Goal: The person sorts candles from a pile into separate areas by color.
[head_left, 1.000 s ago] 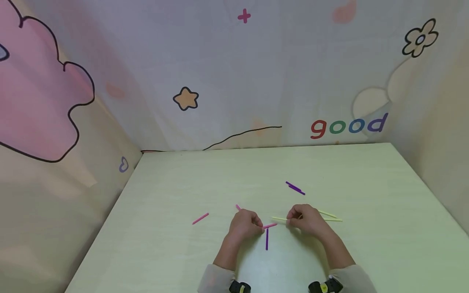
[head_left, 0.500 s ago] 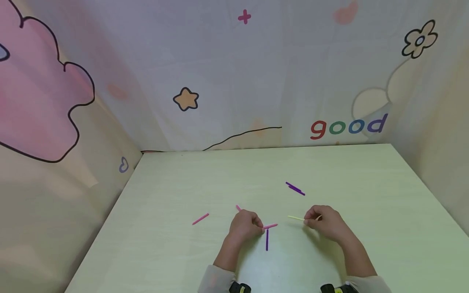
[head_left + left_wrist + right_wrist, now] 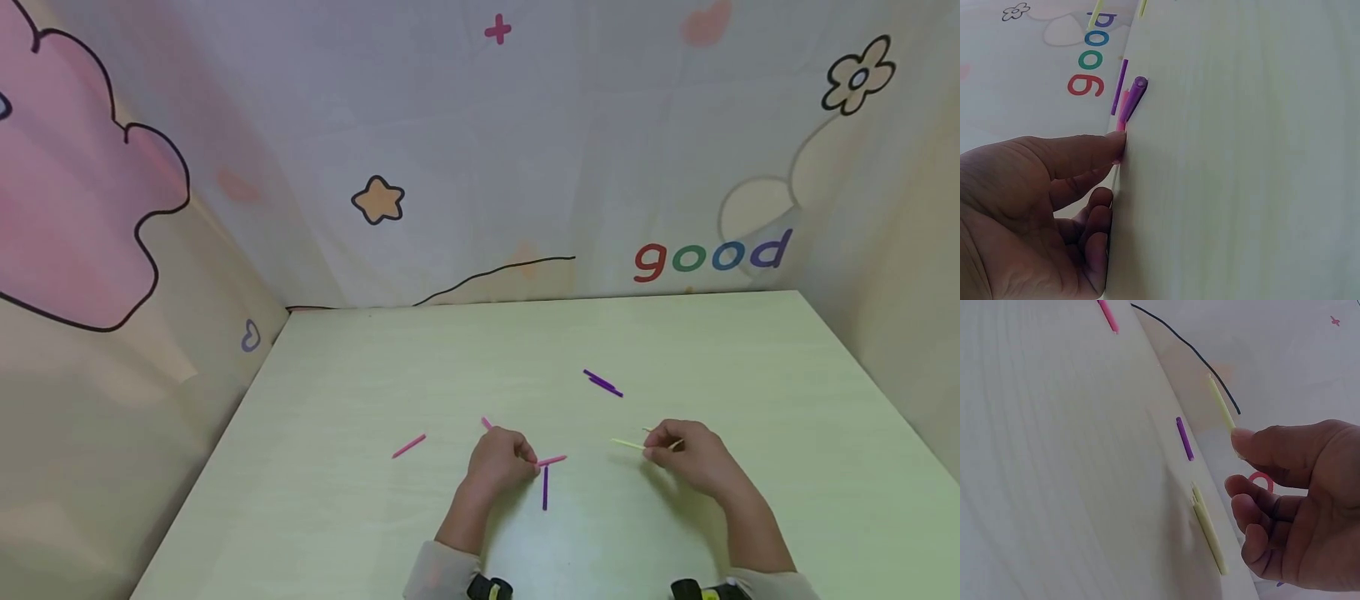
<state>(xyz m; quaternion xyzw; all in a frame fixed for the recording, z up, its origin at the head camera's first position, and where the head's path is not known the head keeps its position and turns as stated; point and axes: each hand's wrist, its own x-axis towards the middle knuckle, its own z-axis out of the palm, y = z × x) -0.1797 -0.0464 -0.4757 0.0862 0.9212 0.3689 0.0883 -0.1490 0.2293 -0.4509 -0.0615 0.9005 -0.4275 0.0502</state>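
My left hand (image 3: pixel 501 460) rests low over the table, pinching the left end of a pink stick (image 3: pixel 553 460) between thumb and finger. A purple stick (image 3: pixel 545 490) lies just below that pink stick, pointing toward me; in the left wrist view this purple stick (image 3: pixel 1135 99) meets or nearly meets the pink one. To the right, my right hand (image 3: pixel 692 457) pinches a pale yellow stick (image 3: pixel 627 443), which the right wrist view shows held clear of the table. Several more yellow sticks (image 3: pixel 1210 537) lie beneath that hand, mostly hidden in the head view.
Two purple sticks (image 3: pixel 603 383) lie side by side farther back. One pink stick (image 3: pixel 408 446) lies at the left, and another pink stick (image 3: pixel 487 423) shows partly behind my left hand. The pale table (image 3: pixel 360 358) meets a printed cloth backdrop (image 3: pixel 465 167) at its far edge.
My right hand has moved to the right with a yellow stick in its fingers, now covering the yellow sticks on the table. My left hand stays where it was on the pink stick.
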